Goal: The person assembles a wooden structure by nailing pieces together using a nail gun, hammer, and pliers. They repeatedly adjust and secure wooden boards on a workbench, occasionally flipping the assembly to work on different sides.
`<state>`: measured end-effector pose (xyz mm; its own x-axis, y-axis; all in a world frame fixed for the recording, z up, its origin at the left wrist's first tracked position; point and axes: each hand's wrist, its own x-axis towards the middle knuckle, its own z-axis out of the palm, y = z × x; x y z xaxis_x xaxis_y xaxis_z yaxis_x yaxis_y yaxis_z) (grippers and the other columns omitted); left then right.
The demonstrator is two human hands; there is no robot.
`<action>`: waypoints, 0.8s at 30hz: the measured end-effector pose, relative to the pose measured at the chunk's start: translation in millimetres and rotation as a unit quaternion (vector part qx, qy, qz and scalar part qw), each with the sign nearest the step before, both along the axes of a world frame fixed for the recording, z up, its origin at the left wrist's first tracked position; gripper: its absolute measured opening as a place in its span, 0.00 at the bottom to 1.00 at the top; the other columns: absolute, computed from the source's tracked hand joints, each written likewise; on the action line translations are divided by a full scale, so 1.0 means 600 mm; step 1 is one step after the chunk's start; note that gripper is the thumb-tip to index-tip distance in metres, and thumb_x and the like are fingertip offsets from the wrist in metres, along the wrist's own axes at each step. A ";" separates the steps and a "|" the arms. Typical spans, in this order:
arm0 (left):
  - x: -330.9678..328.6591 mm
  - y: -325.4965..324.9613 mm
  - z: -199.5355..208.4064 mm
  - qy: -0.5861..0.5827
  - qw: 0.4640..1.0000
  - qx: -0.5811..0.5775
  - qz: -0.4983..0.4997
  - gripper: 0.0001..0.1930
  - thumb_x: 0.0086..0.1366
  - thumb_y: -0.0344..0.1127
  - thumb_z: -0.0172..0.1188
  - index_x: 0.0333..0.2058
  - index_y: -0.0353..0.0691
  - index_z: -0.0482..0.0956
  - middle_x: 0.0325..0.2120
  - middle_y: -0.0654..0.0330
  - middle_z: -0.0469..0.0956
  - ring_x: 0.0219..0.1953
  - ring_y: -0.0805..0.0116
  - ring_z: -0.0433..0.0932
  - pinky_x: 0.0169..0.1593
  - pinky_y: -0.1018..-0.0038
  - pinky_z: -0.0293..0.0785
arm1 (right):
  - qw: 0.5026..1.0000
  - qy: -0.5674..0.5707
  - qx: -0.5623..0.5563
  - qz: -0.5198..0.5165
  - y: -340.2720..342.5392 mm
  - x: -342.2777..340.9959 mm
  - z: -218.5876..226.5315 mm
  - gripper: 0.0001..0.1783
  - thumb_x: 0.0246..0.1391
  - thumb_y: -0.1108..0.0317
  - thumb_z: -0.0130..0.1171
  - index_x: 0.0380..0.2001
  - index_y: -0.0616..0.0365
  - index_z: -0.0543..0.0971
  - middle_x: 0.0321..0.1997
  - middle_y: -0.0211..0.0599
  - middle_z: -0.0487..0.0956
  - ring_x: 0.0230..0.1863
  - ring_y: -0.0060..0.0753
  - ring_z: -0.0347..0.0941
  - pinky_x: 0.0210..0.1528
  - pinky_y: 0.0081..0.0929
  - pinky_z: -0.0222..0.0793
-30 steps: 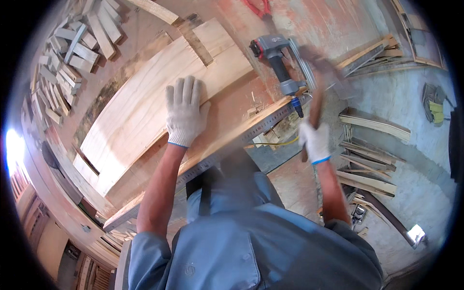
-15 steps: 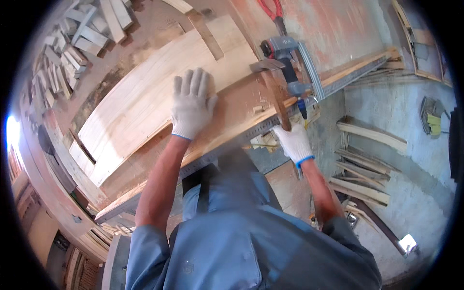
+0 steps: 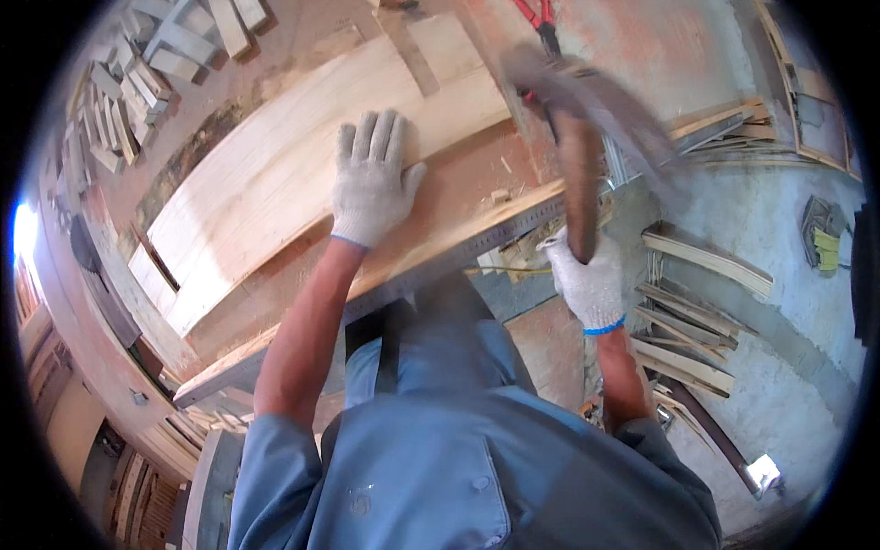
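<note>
My left hand [image 3: 374, 179], in a white knit glove, lies flat on a pale wooden panel [image 3: 266, 197], its fingers stretched out toward the far side. The panel has rectangular notches and rests on the workbench. To the right, my gloved right hand [image 3: 588, 282] is wrapped round the lower end of a hammer's wooden handle [image 3: 578, 183]. Smeared by motion, the hammer's head is over the right part of the bench. Behind it, the grey nail gun is almost wholly hidden.
A wooden strip with a metal ruler [image 3: 504, 231] runs along the bench's near edge. Wood offcuts [image 3: 137, 92] are heaped at the far left. Red-handled pliers [image 3: 547, 32] lie at the far side. Wooden strips [image 3: 701, 261] are stacked low on the right.
My right hand has shifted right with the hammer, whose head has swung up and right across the nail gun. My left hand stays flat on the panel.
</note>
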<state>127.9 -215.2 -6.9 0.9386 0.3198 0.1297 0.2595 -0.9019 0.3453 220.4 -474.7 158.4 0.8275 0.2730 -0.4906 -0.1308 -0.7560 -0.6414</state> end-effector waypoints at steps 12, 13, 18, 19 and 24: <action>0.000 -0.003 -0.006 -0.005 1.000 -0.007 0.012 0.38 0.67 0.51 0.63 0.69 0.37 0.66 0.70 0.49 0.66 0.74 0.46 0.60 0.77 0.46 0.50 | 0.986 0.091 -0.120 0.070 -0.003 0.010 -0.008 0.21 0.59 0.55 0.66 0.41 0.64 0.86 0.37 0.50 0.87 0.46 0.44 0.85 0.47 0.38 0.76; 0.001 0.000 -0.005 -0.029 1.000 0.000 0.007 0.37 0.67 0.51 0.63 0.69 0.37 0.67 0.70 0.49 0.66 0.74 0.47 0.60 0.77 0.46 0.50 | 0.994 0.074 -0.077 0.027 0.007 0.004 0.011 0.17 0.58 0.59 0.67 0.40 0.65 0.85 0.35 0.46 0.86 0.44 0.37 0.85 0.45 0.36 0.76; -0.004 -0.007 -0.015 -0.031 0.999 -0.006 0.008 0.36 0.67 0.49 0.63 0.68 0.36 0.68 0.70 0.49 0.66 0.73 0.47 0.61 0.76 0.46 0.51 | 0.984 -0.056 -0.097 0.139 -0.032 -0.009 -0.115 0.17 0.59 0.59 0.63 0.27 0.65 0.80 0.18 0.38 0.76 0.21 0.33 0.76 0.26 0.39 0.68; -0.004 -0.005 -0.016 -0.034 0.999 -0.004 0.012 0.35 0.67 0.49 0.63 0.68 0.36 0.68 0.70 0.49 0.67 0.73 0.47 0.61 0.76 0.46 0.51 | 0.978 0.020 -0.151 0.140 -0.036 0.001 -0.125 0.19 0.59 0.55 0.62 0.32 0.64 0.83 0.27 0.48 0.81 0.32 0.49 0.78 0.36 0.43 0.71; -0.027 0.008 0.007 -0.020 0.999 -0.023 0.020 0.35 0.69 0.49 0.61 0.69 0.35 0.67 0.71 0.47 0.65 0.74 0.46 0.59 0.78 0.49 0.48 | 0.964 0.065 -0.195 0.167 -0.044 0.024 -0.136 0.23 0.58 0.51 0.61 0.37 0.64 0.85 0.35 0.58 0.85 0.43 0.65 0.81 0.46 0.49 0.74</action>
<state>111.5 -210.5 -2.8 0.9191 0.3641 0.1508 0.2807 -0.8735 0.3977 234.5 -501.4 76.9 0.6499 0.2877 -0.7035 0.1016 -0.9502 -0.2947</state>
